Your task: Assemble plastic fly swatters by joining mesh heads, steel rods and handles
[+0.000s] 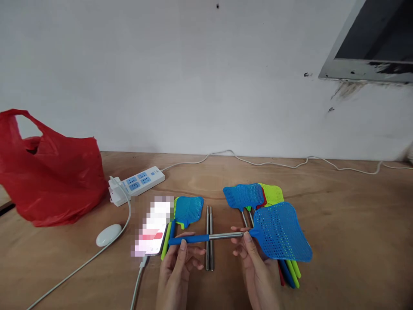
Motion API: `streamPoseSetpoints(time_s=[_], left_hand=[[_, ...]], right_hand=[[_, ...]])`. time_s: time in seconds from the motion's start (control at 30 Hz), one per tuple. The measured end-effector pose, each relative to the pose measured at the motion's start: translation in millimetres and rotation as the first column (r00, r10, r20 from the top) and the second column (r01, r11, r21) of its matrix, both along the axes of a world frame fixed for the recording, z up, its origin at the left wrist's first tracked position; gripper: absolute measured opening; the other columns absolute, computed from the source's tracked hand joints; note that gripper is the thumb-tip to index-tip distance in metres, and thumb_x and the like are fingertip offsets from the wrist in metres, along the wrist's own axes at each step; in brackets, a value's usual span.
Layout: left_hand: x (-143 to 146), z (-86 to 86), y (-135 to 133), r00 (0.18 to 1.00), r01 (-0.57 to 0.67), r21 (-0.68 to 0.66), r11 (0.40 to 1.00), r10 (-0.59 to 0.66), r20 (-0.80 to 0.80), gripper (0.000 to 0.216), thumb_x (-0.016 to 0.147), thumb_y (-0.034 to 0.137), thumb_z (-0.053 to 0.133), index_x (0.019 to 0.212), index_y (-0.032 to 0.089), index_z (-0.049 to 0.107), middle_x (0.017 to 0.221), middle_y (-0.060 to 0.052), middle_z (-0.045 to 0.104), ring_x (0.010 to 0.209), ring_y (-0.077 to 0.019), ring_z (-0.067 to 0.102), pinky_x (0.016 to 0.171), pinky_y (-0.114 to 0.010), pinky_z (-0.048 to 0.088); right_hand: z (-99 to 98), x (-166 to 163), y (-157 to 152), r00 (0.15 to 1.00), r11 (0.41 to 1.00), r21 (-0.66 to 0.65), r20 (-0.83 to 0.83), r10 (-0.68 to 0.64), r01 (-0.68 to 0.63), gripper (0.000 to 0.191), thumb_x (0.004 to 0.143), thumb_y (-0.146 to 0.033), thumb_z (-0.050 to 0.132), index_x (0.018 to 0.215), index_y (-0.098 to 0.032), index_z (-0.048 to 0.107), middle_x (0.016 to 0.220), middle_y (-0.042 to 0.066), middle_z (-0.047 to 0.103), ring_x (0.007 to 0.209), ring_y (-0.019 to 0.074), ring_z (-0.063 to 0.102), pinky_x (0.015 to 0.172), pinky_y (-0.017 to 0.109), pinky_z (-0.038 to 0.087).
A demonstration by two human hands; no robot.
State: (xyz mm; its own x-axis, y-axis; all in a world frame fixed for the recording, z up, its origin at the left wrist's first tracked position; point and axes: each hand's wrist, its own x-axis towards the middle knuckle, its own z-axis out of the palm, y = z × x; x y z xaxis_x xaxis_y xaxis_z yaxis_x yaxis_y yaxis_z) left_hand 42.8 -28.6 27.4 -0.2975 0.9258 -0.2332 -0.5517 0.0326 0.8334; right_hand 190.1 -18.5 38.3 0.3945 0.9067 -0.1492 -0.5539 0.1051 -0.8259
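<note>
A blue fly swatter with a metal shaft is held level above the table between both hands. My left hand pinches its blue handle between thumb and fingers. My right hand grips the shaft's end, right where it meets the mesh head. Below, between the hands, two metal rods lie side by side. Blue and green swatter heads with loose handles lie beyond my left hand. A pile of blue, red and green swatters lies behind and under the held one, partly hidden by it.
A phone, partly blurred out, lies left of my left hand with a cable plugged in. Further left are a white power strip, a white oval object and a red plastic bag. A white cord runs along the wall.
</note>
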Motion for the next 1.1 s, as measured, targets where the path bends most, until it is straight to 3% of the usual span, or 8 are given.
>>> streamPoseSetpoints(time_s=[0.13,0.23,0.53,0.77,1.1], left_hand=[[-1,-2.9,-3,1.0,0.023,-0.012,1.0,-0.023,0.001,0.051,0.062,0.053,0.09,0.093,0.016,0.075,0.101,-0.009,0.075,0.079,-0.0237,0.074,0.052,-0.023,0.056],[2,-2.1,-3,1.0,0.029,0.016,0.999,-0.029,-0.006,0.048,0.066,0.053,0.088,0.097,0.018,0.075,0.106,-0.009,0.074,0.085,-0.0252,0.075,0.053,-0.022,0.056],[16,6.4,6,1.0,-0.019,0.034,0.999,0.019,-0.011,0.047,0.061,0.053,0.09,0.087,0.016,0.076,0.081,-0.004,0.075,0.073,-0.0201,0.074,0.061,-0.024,0.061],[13,1.3,10,0.991,-0.134,0.021,0.991,0.133,0.03,0.05,0.054,0.051,0.094,0.085,0.016,0.076,0.082,-0.004,0.077,0.07,-0.0188,0.075,0.068,-0.026,0.064],[8,4.4,7,0.983,-0.182,0.045,0.982,0.182,-0.001,0.047,0.056,0.05,0.093,0.084,0.016,0.077,0.082,-0.004,0.077,0.069,-0.0163,0.073,0.069,-0.022,0.063]], right_hand=[[-3.3,3,5,0.997,0.997,-0.041,0.015,-0.071,0.071,0.032,0.059,-0.038,0.091,0.08,-0.022,0.074,0.08,0.002,0.074,0.058,0.0149,0.063,0.045,0.025,0.052],[-4.0,2,6,0.996,0.995,-0.049,0.035,-0.081,0.082,0.033,0.058,-0.039,0.092,0.08,-0.022,0.074,0.081,0.003,0.074,0.057,0.0139,0.061,0.045,0.026,0.051],[-7.6,1,7,0.998,0.998,-0.033,-0.002,-0.06,0.06,0.032,0.061,-0.038,0.09,0.081,-0.021,0.072,0.081,0.001,0.07,0.058,0.013,0.057,0.046,0.026,0.05],[-3.0,16,10,0.98,0.985,-0.001,-0.095,-0.173,0.174,0.035,0.058,-0.041,0.093,0.074,-0.021,0.069,0.072,-0.003,0.064,0.055,0.0081,0.048,0.046,0.021,0.045],[-3.1,14,9,0.978,0.984,-0.006,-0.106,-0.178,0.178,0.032,0.06,-0.038,0.092,0.074,-0.021,0.068,0.071,-0.003,0.064,0.054,0.0084,0.047,0.046,0.023,0.044]])
